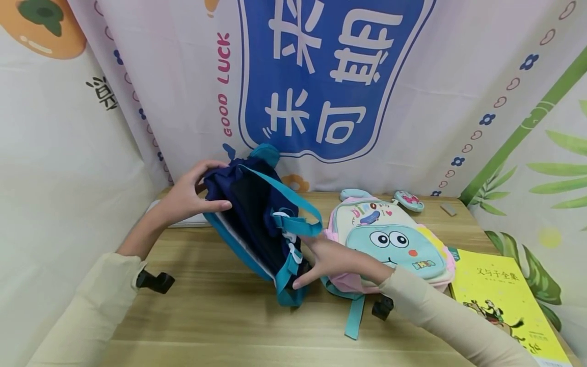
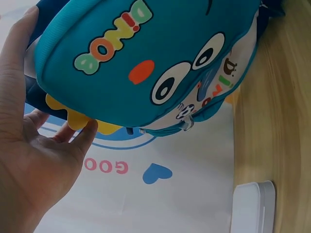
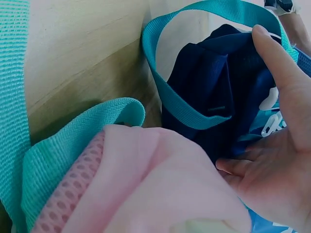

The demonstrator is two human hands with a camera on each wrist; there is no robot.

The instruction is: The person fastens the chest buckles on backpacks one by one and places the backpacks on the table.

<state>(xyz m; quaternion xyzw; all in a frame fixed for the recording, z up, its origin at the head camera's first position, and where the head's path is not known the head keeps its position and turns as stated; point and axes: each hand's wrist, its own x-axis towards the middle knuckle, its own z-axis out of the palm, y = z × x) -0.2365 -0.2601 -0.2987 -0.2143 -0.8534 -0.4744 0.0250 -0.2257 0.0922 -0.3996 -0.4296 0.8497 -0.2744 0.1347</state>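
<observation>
Person's got a blue backpack (image 1: 249,201) in both hands over the mid. of the table (image 1: 206,331), tilted, dark back panel & straps facing the wearer; can't tell if it touches the wood. Left hand (image 1: 194,191) grips one end, thumb on the near side, fingers round the other, by the yellow trim (image 2: 77,116). Right hand (image 1: 323,257) grips the opp. end, thumb by a teal strap w/ white buckles. Front, seen from the left wrist, is teal w/ big eyes, an orange spot & "DINO" lettering.

Just beside, on the right, a pink bag (image 1: 367,239) lies face up, teal strap hanging twd the near edge, round charm (image 1: 409,201) at its far corner. Yellow book (image 1: 500,300) further right, grey block (image 1: 448,209) behind; white case (image 2: 252,208) on the left.
</observation>
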